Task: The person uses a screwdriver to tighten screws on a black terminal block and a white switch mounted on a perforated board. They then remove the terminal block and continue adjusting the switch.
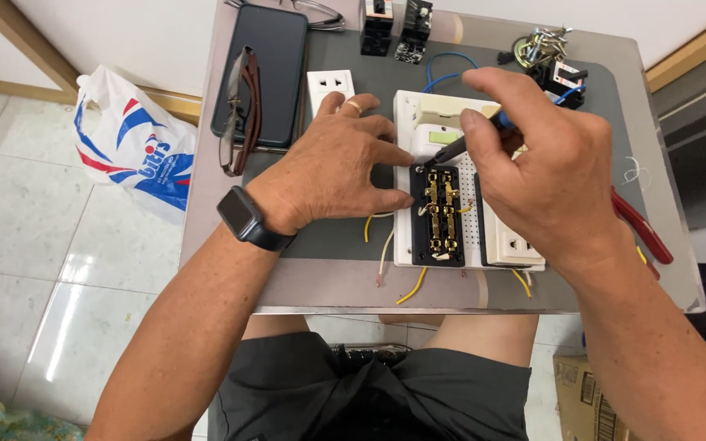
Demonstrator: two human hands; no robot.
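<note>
Here the right hand (549, 180) grips a screwdriver (471, 139), fingers closed round its handle, with the dark shaft slanting down and left so the tip meets a screw at the top left corner of the black socket back (437, 215). That black piece, with its brass terminals showing, lies on the white board (406, 245) near the middle of the tabletop (320, 286). The left hand (328, 171) lies flat beside it, fingers spread and holding nothing, the fingertips pressed against the piece's left edge. To do this well, I judge the tip should sit square in the screw head and the left fingers should press firmly, since the part could twist or the tip slip onto the brass. Yellow wires (410, 287) trail off the board's near edge. Farther back lie a phone (271, 57), folded glasses (239, 110) and a loose white socket (330, 86); red-handled pliers (643, 233) rest at the right edge. The tabletop is small and grey with a dark mat, set over a pale tiled floor (34, 245), where a plastic bag (132, 143) leans by the wall.
</note>
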